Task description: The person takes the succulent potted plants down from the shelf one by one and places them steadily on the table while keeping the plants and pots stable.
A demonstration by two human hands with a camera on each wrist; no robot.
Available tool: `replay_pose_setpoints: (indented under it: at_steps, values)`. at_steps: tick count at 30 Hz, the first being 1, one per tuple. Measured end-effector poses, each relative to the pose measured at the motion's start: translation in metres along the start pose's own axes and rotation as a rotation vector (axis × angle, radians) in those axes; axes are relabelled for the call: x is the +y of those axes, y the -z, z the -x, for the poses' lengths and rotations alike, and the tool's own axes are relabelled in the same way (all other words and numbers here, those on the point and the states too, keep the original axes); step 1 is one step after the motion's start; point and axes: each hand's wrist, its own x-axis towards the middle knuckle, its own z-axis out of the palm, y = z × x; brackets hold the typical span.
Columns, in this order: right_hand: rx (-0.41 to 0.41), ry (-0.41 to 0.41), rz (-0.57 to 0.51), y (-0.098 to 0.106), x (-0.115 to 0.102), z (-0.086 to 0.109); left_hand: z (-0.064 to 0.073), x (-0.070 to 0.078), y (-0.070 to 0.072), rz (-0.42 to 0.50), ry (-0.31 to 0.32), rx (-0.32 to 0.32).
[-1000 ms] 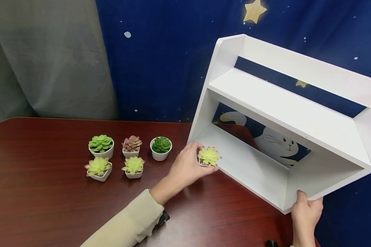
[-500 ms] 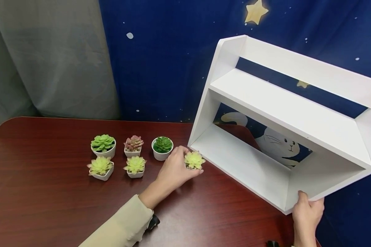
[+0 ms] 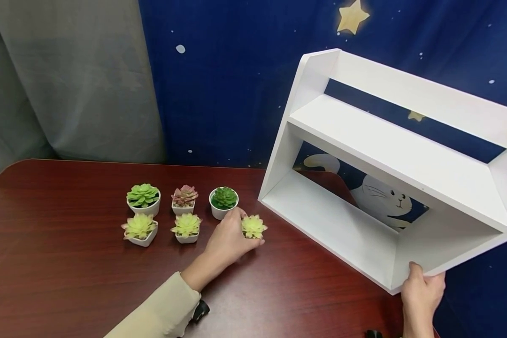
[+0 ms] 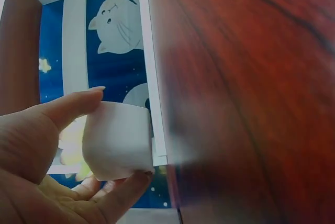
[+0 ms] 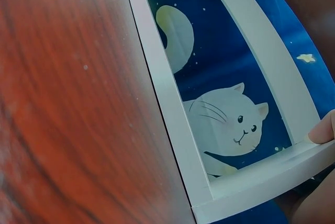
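My left hand grips the white pot of a small succulent with pale yellow-green leaves. In the left wrist view, thumb and fingers lie on opposite sides of the pot. The hand is left of a white two-tier shelf, just in front of a dark green succulent in a round white pot. My right hand holds the lower front edge of the shelf's right side panel, its thumb on the inner face; its other fingers are mostly hidden behind the panel.
Left on the dark red table are a bright green succulent, a reddish one and two yellow-green ones, all in white pots. A blue curtain with a cat print hangs behind the shelf, beside a grey curtain.
My left hand has moved left and slightly toward me with the yellow-green succulent, away from the shelf's left end. The right hand keeps its hold on the side panel.
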Motion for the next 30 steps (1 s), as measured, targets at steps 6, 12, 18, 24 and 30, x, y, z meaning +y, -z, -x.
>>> replay_pose_setpoints:
  at_steps: [6,12,18,24,30]
  values:
    - [0.010,0.008,-0.009,0.000,0.001,0.001,0.002,-0.006,0.002,0.001,0.011,-0.024]
    - [0.018,0.016,-0.020,0.000,0.001,0.000,0.003,-0.010,0.001,-0.006,0.032,-0.014]
    - [0.020,0.004,-0.078,-0.002,-0.001,0.000,0.003,-0.012,0.000,-0.040,0.059,-0.011]
    - [-0.005,0.024,0.020,0.002,-0.002,0.000,0.006,-0.011,-0.001,-0.055,0.085,-0.018]
    - [-0.130,0.158,0.341,0.026,-0.008,0.004,0.007,-0.011,0.001,-0.056,0.083,-0.034]
